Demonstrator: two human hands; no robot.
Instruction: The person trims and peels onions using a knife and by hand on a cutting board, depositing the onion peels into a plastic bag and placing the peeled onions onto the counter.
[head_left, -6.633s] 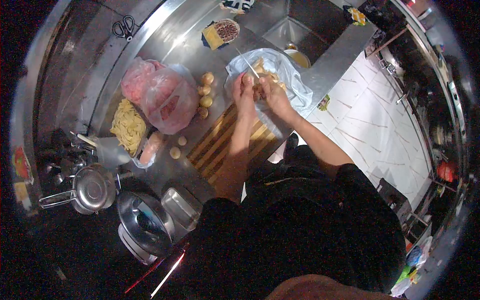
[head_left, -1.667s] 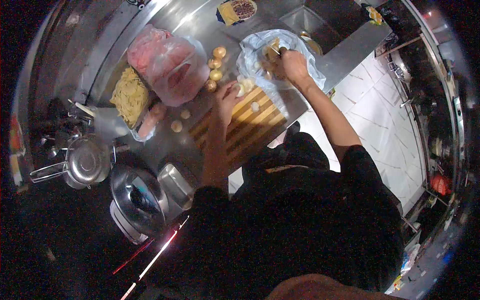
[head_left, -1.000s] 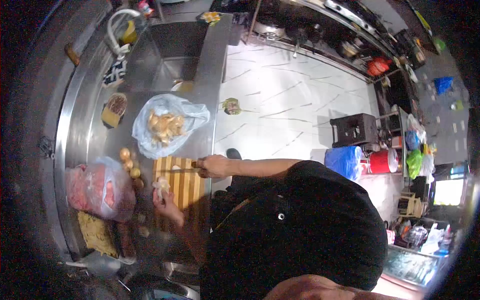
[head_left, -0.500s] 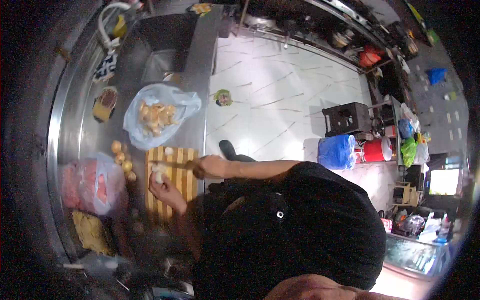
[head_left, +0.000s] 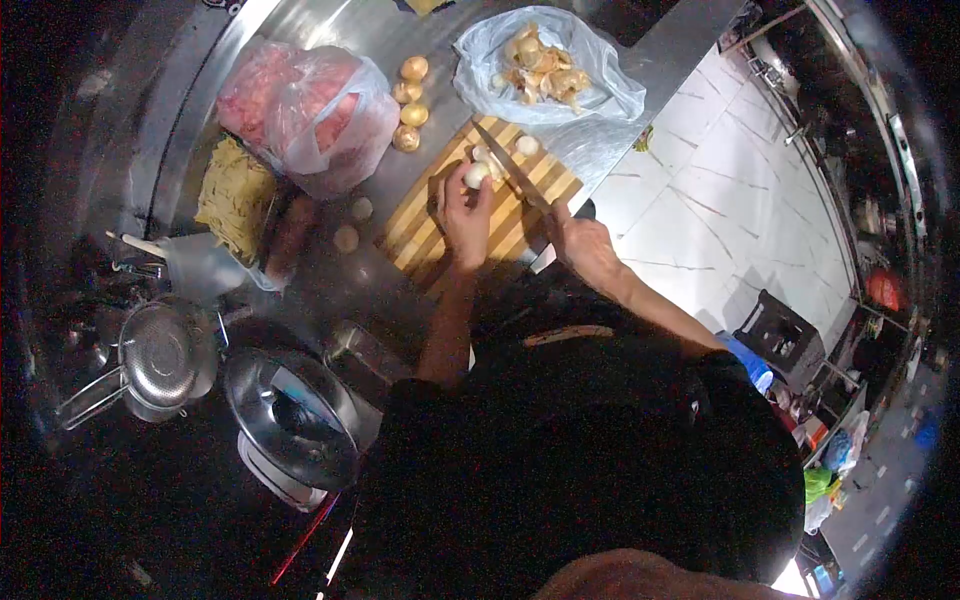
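A striped wooden cutting board (head_left: 425, 217) lies on the steel counter. Over it, my left hand (head_left: 466, 215) has its fingers round a peeled onion (head_left: 477, 175), with more pale onion pieces just beyond. My right hand (head_left: 588, 248) is closed on the handle of a long knife (head_left: 512, 168), whose blade slants across the board beside the onion. Another peeled onion (head_left: 527, 146) rests near the board's far edge. Past the board, a pale plastic bag (head_left: 620, 95) lies spread open with brown peels (head_left: 545, 72) in it. Several unpeeled onions (head_left: 409, 114) form a row left of the board.
Bags of pink meat (head_left: 335, 125) sit at the left, beside a pack of yellow strips (head_left: 236, 195). Two small round items (head_left: 347, 238) lie nearby. A strainer (head_left: 168, 350), a steel bowl (head_left: 290, 415) and a metal tray (head_left: 365, 355) stand at the lower left.
The view has swung from the floor side back over the counter. Since the earliest frame, my hands have moved from the bag to the board, and peeled onions now lie there.
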